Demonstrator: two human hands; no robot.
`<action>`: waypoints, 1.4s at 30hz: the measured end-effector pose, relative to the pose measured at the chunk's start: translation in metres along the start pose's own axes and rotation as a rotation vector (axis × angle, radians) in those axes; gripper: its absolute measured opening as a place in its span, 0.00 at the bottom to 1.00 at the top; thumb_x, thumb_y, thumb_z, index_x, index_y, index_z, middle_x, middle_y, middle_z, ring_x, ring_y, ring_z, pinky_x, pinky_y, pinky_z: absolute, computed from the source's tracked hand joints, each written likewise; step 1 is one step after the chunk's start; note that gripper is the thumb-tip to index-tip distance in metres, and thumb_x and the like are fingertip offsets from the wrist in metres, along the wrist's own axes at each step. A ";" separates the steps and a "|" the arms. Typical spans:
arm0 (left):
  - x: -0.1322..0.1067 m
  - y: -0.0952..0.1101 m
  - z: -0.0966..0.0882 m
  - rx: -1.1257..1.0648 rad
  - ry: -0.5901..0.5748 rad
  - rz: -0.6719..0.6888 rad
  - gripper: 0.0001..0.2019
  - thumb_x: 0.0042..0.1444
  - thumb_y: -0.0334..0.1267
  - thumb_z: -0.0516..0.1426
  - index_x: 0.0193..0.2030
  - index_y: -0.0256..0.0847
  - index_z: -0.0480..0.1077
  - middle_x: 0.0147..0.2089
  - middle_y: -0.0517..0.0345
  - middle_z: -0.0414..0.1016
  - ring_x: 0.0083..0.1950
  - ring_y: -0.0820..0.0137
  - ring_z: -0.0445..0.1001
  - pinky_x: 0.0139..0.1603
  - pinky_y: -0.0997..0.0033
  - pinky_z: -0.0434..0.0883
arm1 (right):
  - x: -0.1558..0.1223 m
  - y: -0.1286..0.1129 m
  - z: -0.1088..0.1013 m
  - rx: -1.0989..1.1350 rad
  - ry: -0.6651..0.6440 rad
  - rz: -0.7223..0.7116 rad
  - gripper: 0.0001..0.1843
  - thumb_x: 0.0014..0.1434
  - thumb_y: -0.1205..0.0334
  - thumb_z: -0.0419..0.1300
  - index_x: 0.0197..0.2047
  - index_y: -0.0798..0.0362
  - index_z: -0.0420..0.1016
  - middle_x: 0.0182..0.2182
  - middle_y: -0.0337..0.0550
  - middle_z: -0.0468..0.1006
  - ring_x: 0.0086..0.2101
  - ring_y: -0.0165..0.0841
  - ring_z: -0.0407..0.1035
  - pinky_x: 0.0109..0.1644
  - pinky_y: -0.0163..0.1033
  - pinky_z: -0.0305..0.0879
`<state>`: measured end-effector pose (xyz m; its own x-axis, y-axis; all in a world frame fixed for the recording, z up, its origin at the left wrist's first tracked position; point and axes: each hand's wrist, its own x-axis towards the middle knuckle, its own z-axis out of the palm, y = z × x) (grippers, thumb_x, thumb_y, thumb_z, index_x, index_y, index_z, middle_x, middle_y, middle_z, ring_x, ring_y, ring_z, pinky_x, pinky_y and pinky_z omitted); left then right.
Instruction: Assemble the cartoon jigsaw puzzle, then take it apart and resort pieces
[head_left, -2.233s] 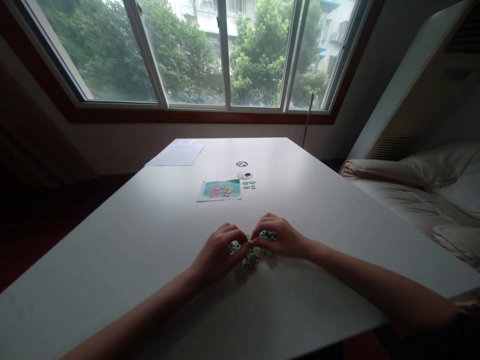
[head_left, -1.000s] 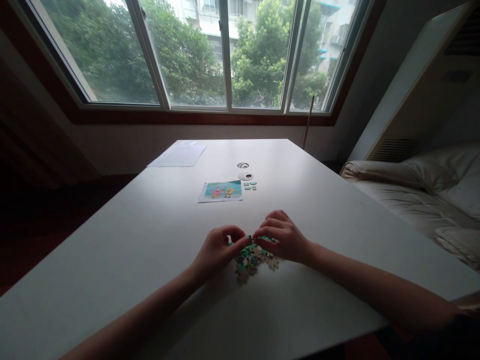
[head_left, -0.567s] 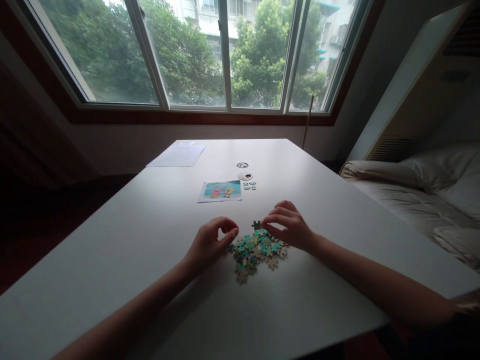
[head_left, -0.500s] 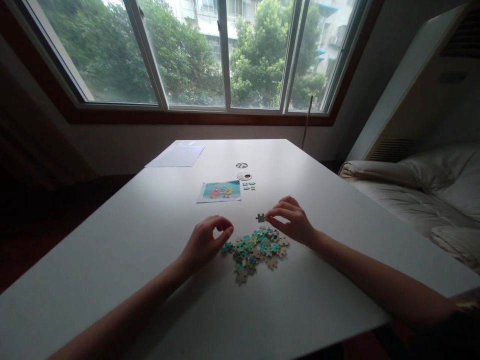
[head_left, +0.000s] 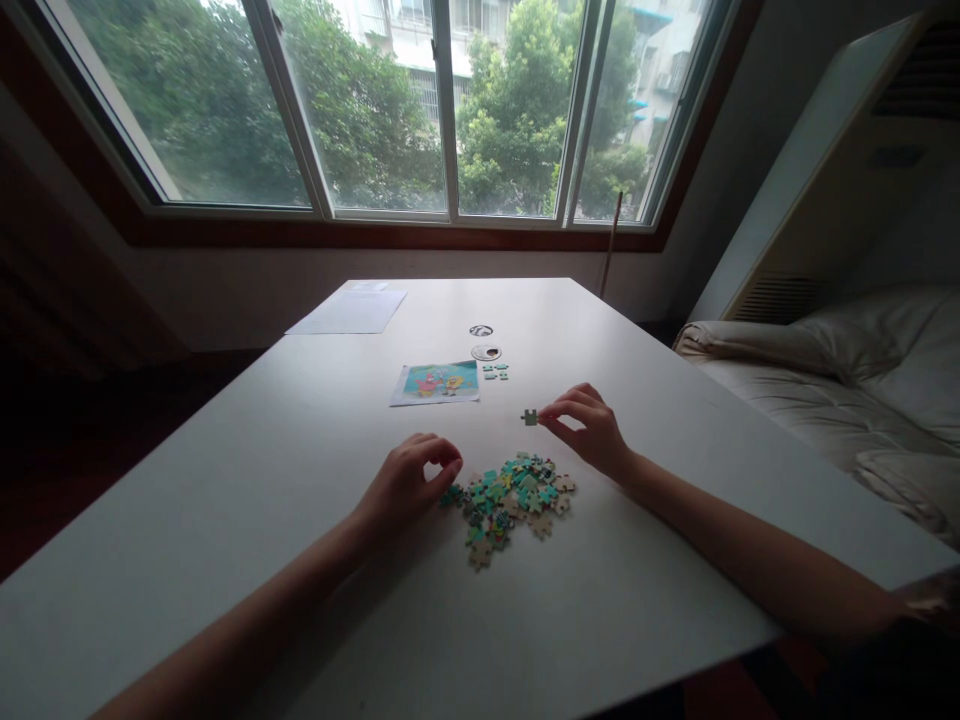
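Note:
A small green jigsaw puzzle piece [head_left: 530, 417] is pinched between the thumb and fingers of my right hand [head_left: 589, 425], raised above and behind the pile. My left hand [head_left: 412, 475] rests at the pile's left edge, its thumb and index finger curled together in a ring, with nothing visible in them. Between and in front of my hands lies a loose pile of puzzle pieces [head_left: 517, 492], mostly teal and green, some showing tan backs. Beyond it is a picture sheet [head_left: 439, 383] with colourful cartoon figures. Several green puzzle pieces [head_left: 495, 372] sit in a small group at its right.
All this lies on a white table [head_left: 225, 480]. Two round flat items [head_left: 486, 353] are near its middle, past the picture. Plain white paper [head_left: 349, 311] lies at the far left corner. To the right stands a pale padded sofa [head_left: 787, 370].
My right hand has moved slightly up and away from the pile, carrying the green puzzle piece farther back. My left hand has stayed nearly still.

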<state>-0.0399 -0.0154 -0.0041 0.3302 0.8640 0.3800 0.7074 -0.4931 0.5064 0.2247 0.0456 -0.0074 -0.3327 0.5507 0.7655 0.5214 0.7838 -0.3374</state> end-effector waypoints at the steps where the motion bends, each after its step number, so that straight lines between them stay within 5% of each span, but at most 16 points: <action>1: 0.000 0.000 0.000 -0.001 -0.002 0.003 0.06 0.53 0.35 0.53 0.30 0.40 0.70 0.29 0.58 0.70 0.31 0.71 0.68 0.30 0.75 0.65 | 0.000 0.000 0.001 0.001 -0.012 0.013 0.05 0.54 0.59 0.60 0.30 0.49 0.76 0.26 0.41 0.76 0.32 0.34 0.65 0.42 0.43 0.61; 9: 0.001 -0.010 -0.008 -0.004 0.004 0.011 0.06 0.54 0.36 0.53 0.31 0.40 0.70 0.30 0.57 0.71 0.33 0.71 0.69 0.31 0.74 0.65 | 0.011 0.009 0.019 0.083 -0.199 0.193 0.07 0.53 0.58 0.61 0.30 0.52 0.76 0.26 0.41 0.77 0.31 0.32 0.67 0.39 0.39 0.62; 17: 0.000 -0.018 -0.012 -0.015 -0.007 0.006 0.06 0.53 0.35 0.53 0.30 0.40 0.71 0.30 0.57 0.71 0.33 0.71 0.69 0.29 0.75 0.65 | 0.053 0.041 0.062 0.008 -0.412 0.432 0.09 0.50 0.58 0.61 0.31 0.54 0.78 0.26 0.41 0.77 0.27 0.28 0.66 0.31 0.32 0.59; 25: -0.002 -0.019 -0.010 -0.021 -0.020 -0.019 0.06 0.52 0.35 0.53 0.29 0.40 0.70 0.29 0.59 0.70 0.31 0.72 0.69 0.29 0.76 0.65 | 0.075 0.053 0.098 -0.048 -0.439 0.465 0.11 0.49 0.56 0.61 0.33 0.54 0.79 0.28 0.42 0.77 0.28 0.29 0.67 0.31 0.33 0.58; 42: -0.001 -0.014 -0.008 -0.027 -0.038 -0.034 0.06 0.52 0.34 0.53 0.29 0.40 0.70 0.29 0.59 0.70 0.32 0.72 0.69 0.30 0.76 0.65 | 0.077 0.046 0.103 -0.069 -0.439 0.398 0.10 0.50 0.58 0.60 0.34 0.52 0.79 0.27 0.40 0.76 0.28 0.28 0.67 0.33 0.33 0.58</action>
<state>-0.0557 -0.0105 -0.0054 0.3302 0.8832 0.3332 0.7014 -0.4658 0.5395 0.1422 0.1535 -0.0203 -0.3872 0.8772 0.2840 0.7176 0.4801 -0.5045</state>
